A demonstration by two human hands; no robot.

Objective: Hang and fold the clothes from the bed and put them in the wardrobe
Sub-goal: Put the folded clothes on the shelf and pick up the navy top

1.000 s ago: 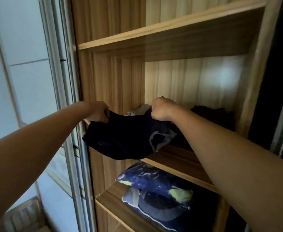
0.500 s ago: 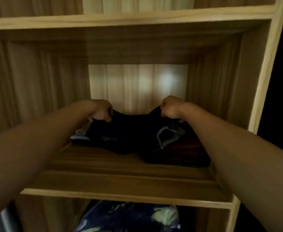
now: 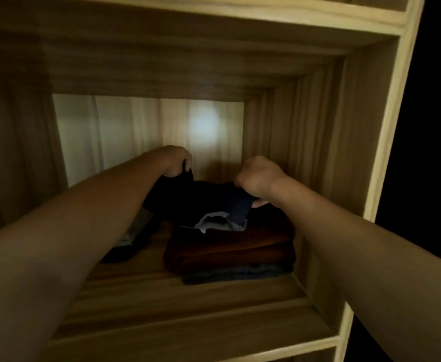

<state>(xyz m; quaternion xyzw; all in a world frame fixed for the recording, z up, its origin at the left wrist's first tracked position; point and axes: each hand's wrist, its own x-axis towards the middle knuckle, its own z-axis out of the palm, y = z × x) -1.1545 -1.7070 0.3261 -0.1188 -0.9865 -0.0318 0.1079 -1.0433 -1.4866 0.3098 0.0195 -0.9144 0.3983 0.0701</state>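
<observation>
Both my arms reach deep into a wooden wardrobe compartment. A dark navy folded garment (image 3: 209,202) with a pale grey patch hangs between my hands. My left hand (image 3: 176,160) grips its left top edge and my right hand (image 3: 257,178) grips its right top edge. The garment's lower part lies on a stack of folded clothes, a dark brown one (image 3: 230,249) on top of a grey-blue one (image 3: 235,274), at the right of the shelf (image 3: 177,317).
Another dark garment (image 3: 125,246) lies on the shelf's left, mostly hidden behind my left forearm. The compartment's right wall (image 3: 318,165) stands close to the stack. The shelf above (image 3: 188,48) hangs low overhead. The wardrobe's front post (image 3: 394,126) rises at right.
My hands have carried the navy garment from outside the wardrobe into the compartment and over to the right, onto the brown folded stack. My view has moved closer to the shelf.
</observation>
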